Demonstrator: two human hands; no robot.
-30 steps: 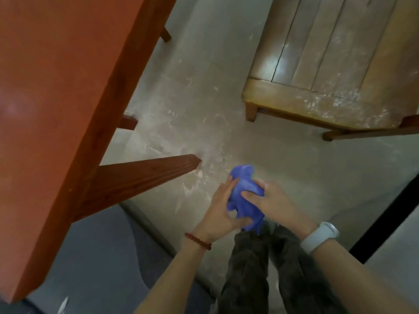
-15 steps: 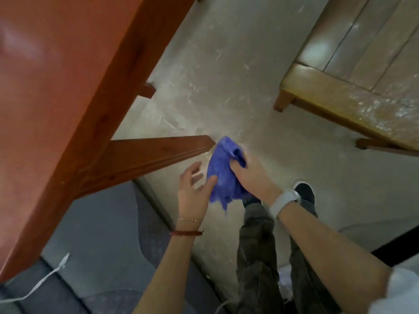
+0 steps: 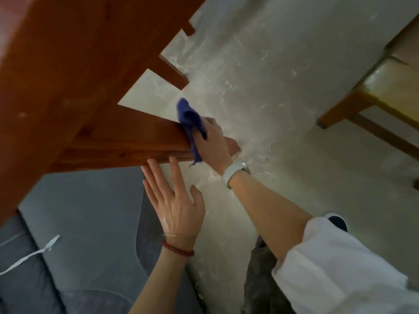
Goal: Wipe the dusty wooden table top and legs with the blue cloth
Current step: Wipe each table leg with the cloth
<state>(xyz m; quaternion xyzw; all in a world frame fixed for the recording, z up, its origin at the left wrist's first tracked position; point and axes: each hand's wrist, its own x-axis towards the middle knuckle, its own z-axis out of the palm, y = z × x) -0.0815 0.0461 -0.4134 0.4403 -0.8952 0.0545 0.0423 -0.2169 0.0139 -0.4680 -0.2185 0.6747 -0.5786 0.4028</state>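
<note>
Head view, looking down past the edge of the reddish-brown wooden table top (image 3: 45, 71) to the floor. My right hand (image 3: 212, 146) grips the crumpled blue cloth (image 3: 190, 123) and presses it against the upper and side faces of the reddish-brown wooden table leg (image 3: 136, 141), close to the leg's lower end; my fingers curl round the cloth and the leg's far edge, and one corner of the cloth hangs below the leg's near edge. A white wrist band (image 3: 233, 172) sits on that wrist, and the rolled white sleeve (image 3: 340, 264) covers the upper arm. My left hand (image 3: 174, 200) is flat with fingers spread, holding nothing; its fingertips reach the leg's lower edge, though I cannot tell whether they touch it. A red bead bracelet (image 3: 178, 249) circles its wrist. Beyond the leg a second, shorter leg (image 3: 174, 71) shows under the table edge. Pale, dust-streaked concrete floor (image 3: 272, 87) lies open between the table and the yellowish wooden bench (image 3: 374, 94) at right, well apart from my hands. Grey fabric (image 3: 79, 223) with a white strip (image 3: 29, 254) lies lower left.
</note>
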